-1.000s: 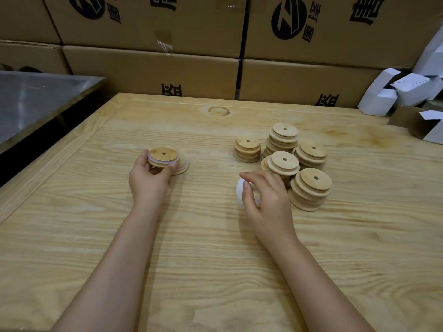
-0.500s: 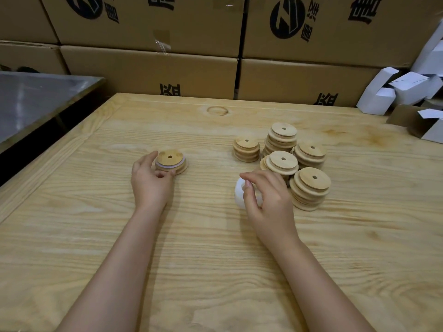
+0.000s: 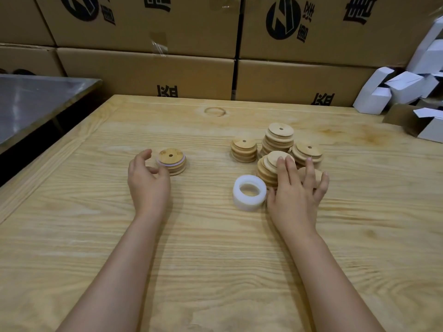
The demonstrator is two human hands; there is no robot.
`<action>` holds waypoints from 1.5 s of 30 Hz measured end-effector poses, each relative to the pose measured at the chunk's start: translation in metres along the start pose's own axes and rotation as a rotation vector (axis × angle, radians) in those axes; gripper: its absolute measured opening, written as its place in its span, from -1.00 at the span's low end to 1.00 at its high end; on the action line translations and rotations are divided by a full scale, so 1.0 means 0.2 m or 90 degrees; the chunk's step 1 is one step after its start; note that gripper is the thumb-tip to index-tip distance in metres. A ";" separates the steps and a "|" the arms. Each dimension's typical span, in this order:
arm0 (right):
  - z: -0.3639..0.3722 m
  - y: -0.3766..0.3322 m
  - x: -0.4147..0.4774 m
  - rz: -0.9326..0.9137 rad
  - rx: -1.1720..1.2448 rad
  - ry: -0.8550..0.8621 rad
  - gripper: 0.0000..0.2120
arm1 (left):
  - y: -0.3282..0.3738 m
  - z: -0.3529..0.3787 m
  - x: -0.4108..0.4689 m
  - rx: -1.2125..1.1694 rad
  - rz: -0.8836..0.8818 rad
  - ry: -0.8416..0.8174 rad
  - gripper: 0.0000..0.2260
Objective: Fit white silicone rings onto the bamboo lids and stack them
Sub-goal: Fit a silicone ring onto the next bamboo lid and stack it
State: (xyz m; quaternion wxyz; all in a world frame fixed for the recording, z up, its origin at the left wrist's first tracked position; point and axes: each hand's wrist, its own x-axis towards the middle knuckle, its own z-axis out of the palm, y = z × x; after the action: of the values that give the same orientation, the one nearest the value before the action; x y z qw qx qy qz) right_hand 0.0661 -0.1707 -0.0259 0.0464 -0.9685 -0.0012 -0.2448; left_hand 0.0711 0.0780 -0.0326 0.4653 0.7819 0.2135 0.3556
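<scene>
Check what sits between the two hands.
Head view: a squat stack of white silicone rings, close by the right hand; otherwise bare pale wooden tabletop toward the left hand.

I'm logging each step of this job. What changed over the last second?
The left hand set its ringed lid on the lid at left and let go; it now sits open beside it. The right hand left the white rings and moved right onto the nearest stack of bare lids, fingers spread. Rings and other stacks stayed put.
</scene>
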 end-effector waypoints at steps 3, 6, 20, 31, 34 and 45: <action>0.00 -0.01 0.01 0.021 0.025 0.041 -0.52 | 0.02 0.00 -0.01 -0.028 0.036 0.037 -0.70; -0.01 -0.02 0.01 0.017 0.073 0.139 -0.67 | 0.04 -0.01 -0.02 -0.055 0.072 0.061 -0.71; -0.07 -0.17 -0.03 -0.355 0.179 0.414 -0.86 | 0.21 0.08 -0.21 -0.405 -0.015 -0.297 -0.86; -0.06 -0.21 -0.07 -0.223 0.318 0.138 -0.62 | 0.21 0.07 -0.19 -0.465 -0.177 -0.392 -0.78; -0.04 -0.20 -0.06 -0.114 0.333 0.085 -0.70 | 0.20 0.06 -0.17 -0.481 -0.179 -0.404 -0.78; 0.00 -0.19 -0.05 0.008 0.321 -0.009 -0.78 | 0.17 0.07 -0.17 -0.435 -0.122 -0.445 -0.77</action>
State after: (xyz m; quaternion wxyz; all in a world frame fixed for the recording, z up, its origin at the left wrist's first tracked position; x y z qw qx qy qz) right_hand 0.0567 -0.1325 -0.0273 0.2883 -0.9279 -0.0569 -0.2295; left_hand 0.0585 0.0306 -0.0190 0.7694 0.6340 -0.0133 0.0772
